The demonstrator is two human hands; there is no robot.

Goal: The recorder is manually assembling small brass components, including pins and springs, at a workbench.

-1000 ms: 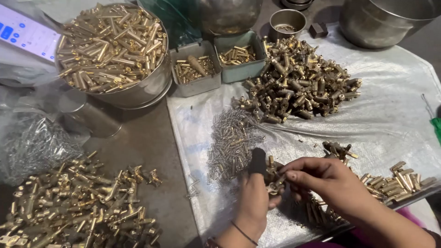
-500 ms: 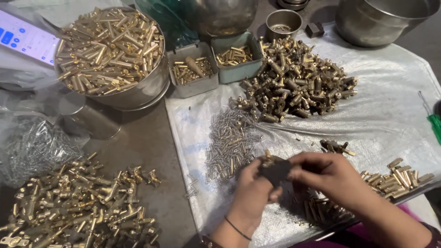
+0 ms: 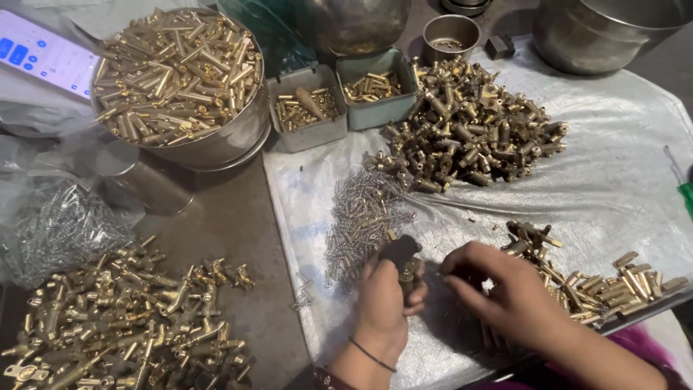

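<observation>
Brass is showing under a dark cap: the small fitting [image 3: 404, 261] is sitting at about 6 o'clock in the view, low on the white plastic sheet [image 3: 621, 188], and the left hand [image 3: 381, 307] is wrapping its fingers closed around it, thumb pressing on the near side. The right hand [image 3: 498, 289] is hovering just at 3 o'clock of the fitting, fingers curled in with the tips pinched together close to the part; whether anything tiny is caught between them is too small to tell.

Moving outward, a scatter of thin silvery springs [image 3: 364, 213] is lying at 11 o'clock of the hands, touching the sheet. At 3 o'clock, a row of short brass tubes [image 3: 613, 285] is stretching along the sheet's edge. Further up at 1 o'clock, a heap of darker brass valve bodies [image 3: 473, 130] is piling high. Two small grey trays [image 3: 317, 130] holding brass bits are sitting side by side at 12 o'clock, and a big steel bowl [image 3: 216, 144] brimming with brass sleeves is filling 10 o'clock. Down at 8 o'clock, another pile of brass fittings [image 3: 123, 318] is spreading over the bare brown table [image 3: 231, 217], with a clear bag of springs [image 3: 65, 224] just above it.
</observation>
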